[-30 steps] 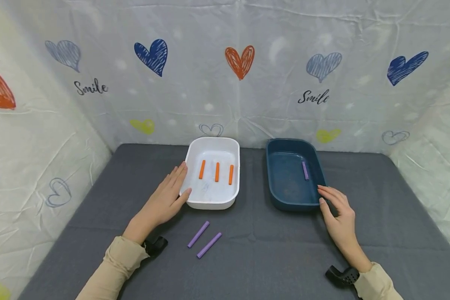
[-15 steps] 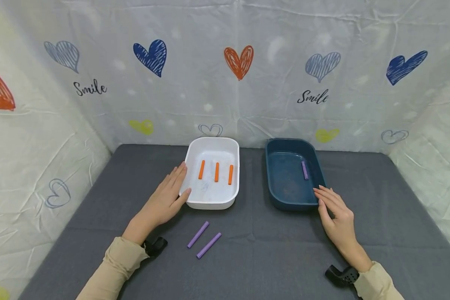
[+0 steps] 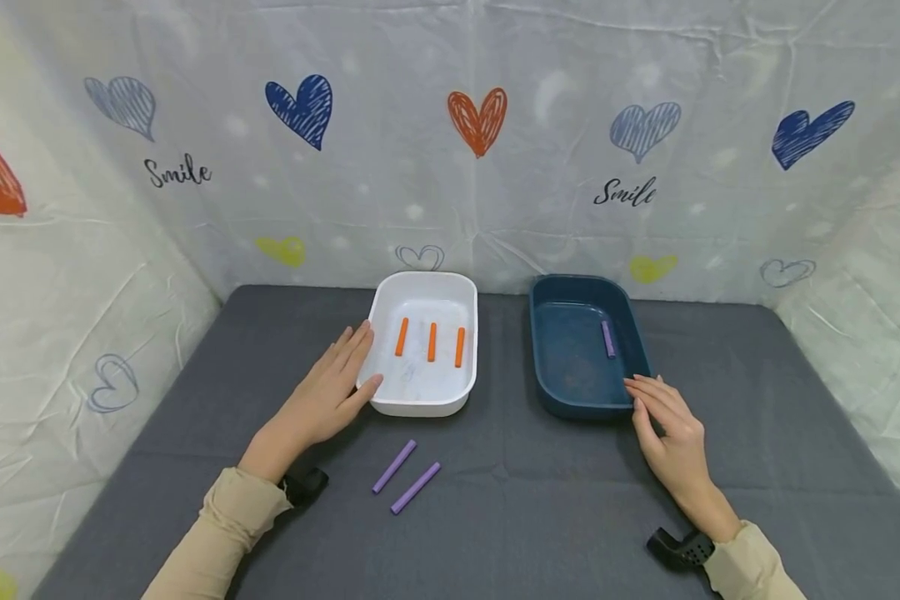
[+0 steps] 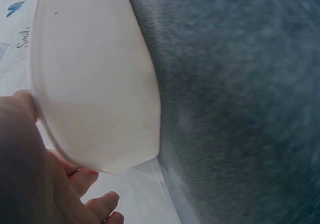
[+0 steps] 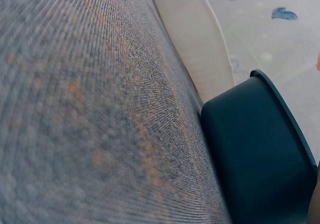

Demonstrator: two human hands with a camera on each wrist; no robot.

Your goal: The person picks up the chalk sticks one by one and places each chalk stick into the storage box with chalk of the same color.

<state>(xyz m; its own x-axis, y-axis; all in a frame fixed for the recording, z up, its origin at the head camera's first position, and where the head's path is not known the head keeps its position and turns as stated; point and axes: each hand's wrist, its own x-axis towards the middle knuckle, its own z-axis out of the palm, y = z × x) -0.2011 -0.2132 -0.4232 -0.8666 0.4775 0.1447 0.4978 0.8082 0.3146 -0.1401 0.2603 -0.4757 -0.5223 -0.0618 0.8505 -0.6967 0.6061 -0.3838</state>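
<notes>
In the head view my left hand (image 3: pixel 318 400) rests with straight fingers along the left rim of a white tray (image 3: pixel 418 409). Its thumb touches the tray's near left corner. Inside lie three orange sticks (image 3: pixel 431 342), side by side. My right hand (image 3: pixel 671 433) touches the near right corner of a dark blue tray (image 3: pixel 581 411), its relaxed fingertips over the rim and the thumb by the outer wall. A purple stick (image 3: pixel 607 339) lies in that tray. Two more purple sticks, a left one (image 3: pixel 394 467) and a right one (image 3: pixel 416 488), lie on the cloth before the white tray.
A dark grey cloth (image 3: pixel 525 517) covers the table. Behind it hangs a white curtain (image 3: pixel 390 192) printed with hearts and words. Each wrist wears a black device, one on the left (image 3: pixel 305 487) and one on the right (image 3: pixel 678 550).
My right fingertips have slid slightly left over the blue tray's rim. The left hand stays at the white tray, and the sticks lie as before.
</notes>
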